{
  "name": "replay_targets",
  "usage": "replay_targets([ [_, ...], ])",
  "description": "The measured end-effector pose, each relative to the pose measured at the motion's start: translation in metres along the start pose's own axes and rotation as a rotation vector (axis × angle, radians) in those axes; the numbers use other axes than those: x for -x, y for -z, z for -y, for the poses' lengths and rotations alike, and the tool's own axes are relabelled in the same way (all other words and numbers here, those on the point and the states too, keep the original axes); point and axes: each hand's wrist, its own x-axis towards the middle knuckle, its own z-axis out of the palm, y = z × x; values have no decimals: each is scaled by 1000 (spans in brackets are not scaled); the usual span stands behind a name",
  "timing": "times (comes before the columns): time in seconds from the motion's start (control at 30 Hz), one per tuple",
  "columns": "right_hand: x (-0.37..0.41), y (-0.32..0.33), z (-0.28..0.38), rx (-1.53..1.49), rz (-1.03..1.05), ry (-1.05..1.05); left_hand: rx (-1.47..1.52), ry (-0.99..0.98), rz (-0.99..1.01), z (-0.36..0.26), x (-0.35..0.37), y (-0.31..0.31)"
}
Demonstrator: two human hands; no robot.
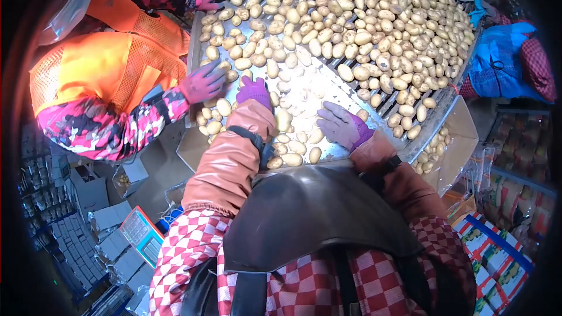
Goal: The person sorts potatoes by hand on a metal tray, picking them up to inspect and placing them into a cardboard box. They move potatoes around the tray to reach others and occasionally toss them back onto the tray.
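Note:
Pale potatoes cover a metal sorting table, some on its smooth sheet and many on its slatted part. My left hand, in a purple glove, lies among the potatoes at the left of the sheet with its fingers stretched forward and no potato visibly gripped. Fingers apart, my right hand in a greyish-purple glove rests over the bare sheet near the front edge, holding nothing. Several potatoes lie between my hands and the front edge. Glare washes out the middle of the sheet.
At the left, a co-worker in an orange vest has pink-gloved hands at the table. Another person in a blue apron stands at the right. A cardboard box with potatoes sits below the right edge. A scale stands lower left.

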Motion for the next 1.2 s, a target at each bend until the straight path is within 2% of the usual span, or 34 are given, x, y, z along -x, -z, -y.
replay_targets([
  [0.1,10,-12,7,101,-110,6,103,-107,-153,19,0,-13],
  [0.13,12,-13,10,250,-69,54,134,-130,-146,27,-5,-18],
  [0.2,15,-14,14,542,19,139,465,-150,24,52,-8,-20],
  [0.23,12,-15,16,538,-6,119,629,-159,101,58,-9,-19],
  [0.27,9,-18,19,533,-32,103,581,-193,-225,62,6,-21],
  [0.3,7,-19,21,529,-62,84,655,-252,-383,73,14,-25],
  [0.37,10,-19,20,410,-18,35,846,-74,-276,77,48,-6],
  [0.43,12,-26,16,291,-16,-34,1165,21,-16,63,77,15],
  [0.47,11,-24,10,288,23,-44,1015,-159,-84,52,84,22],
  [0.5,10,-18,4,283,58,-58,864,-208,48,42,92,31],
  [0.57,6,-12,-4,275,80,-102,489,-239,102,8,100,37],
  [0.67,-6,-10,-7,263,80,-162,111,-152,200,-18,93,5],
  [0.8,1,-1,-1,217,53,-184,249,-196,337,-4,60,3],
  [0.83,3,2,0,191,25,-180,243,-244,273,6,48,-16],
  [0.87,3,13,-2,150,63,-173,464,-254,396,17,35,-20],
  [0.9,5,20,-3,106,98,-165,550,-260,374,26,30,-32],
  [0.97,17,19,-3,149,86,-120,302,-294,446,15,29,-19],
  [1.0,16,27,-7,137,86,-109,87,-413,360,15,25,-34],
  [1.03,16,29,-10,192,33,-103,-36,-440,349,8,23,-40],
  [1.07,14,41,-14,118,105,-73,-96,-440,364,-1,21,-40],
  [1.1,15,55,-19,48,177,-42,-110,-441,384,-9,19,-41],
  [1.17,43,40,-9,48,150,15,-43,-432,427,-10,12,-43],
  [1.2,51,37,-7,37,70,18,10,-423,455,-6,7,-40],
])
